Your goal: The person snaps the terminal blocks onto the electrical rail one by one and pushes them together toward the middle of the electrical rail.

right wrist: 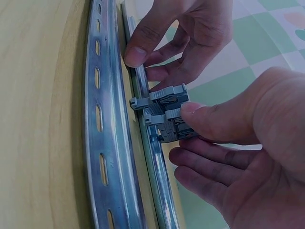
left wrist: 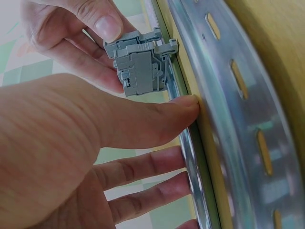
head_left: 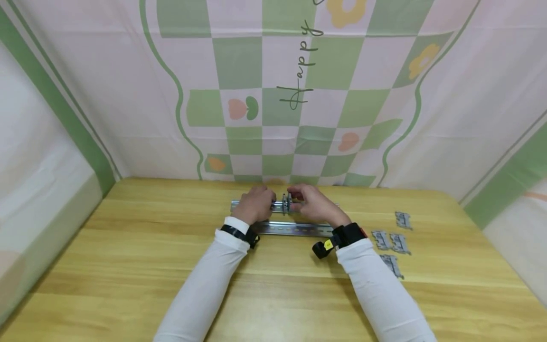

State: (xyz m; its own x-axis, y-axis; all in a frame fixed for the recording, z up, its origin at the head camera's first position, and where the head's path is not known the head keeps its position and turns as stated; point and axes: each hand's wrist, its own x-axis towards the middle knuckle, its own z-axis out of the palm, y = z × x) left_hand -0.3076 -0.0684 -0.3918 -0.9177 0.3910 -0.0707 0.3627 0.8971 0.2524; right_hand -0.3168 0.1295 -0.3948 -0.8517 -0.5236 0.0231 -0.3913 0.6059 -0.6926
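- The wood-grained surface point(head_left: 282, 299) stretched out before a pale cloth backdrop point(head_left: 284, 66) printed with green checks, flowers and the word "Happy"; more cloth hung at both sides.
- Toward the surface's back edge, the left hand point(head_left: 256, 204) gripped the far rail point(head_left: 278, 208) between thumb and fingers.
- The right hand point(head_left: 314, 203) pinched a grey block point(right wrist: 172, 126) at that rail, just beside a second block point(right wrist: 169, 98).
- The slotted near rail point(head_left: 295, 229) lay in front; four loose blocks point(head_left: 400, 242) lay to the right.
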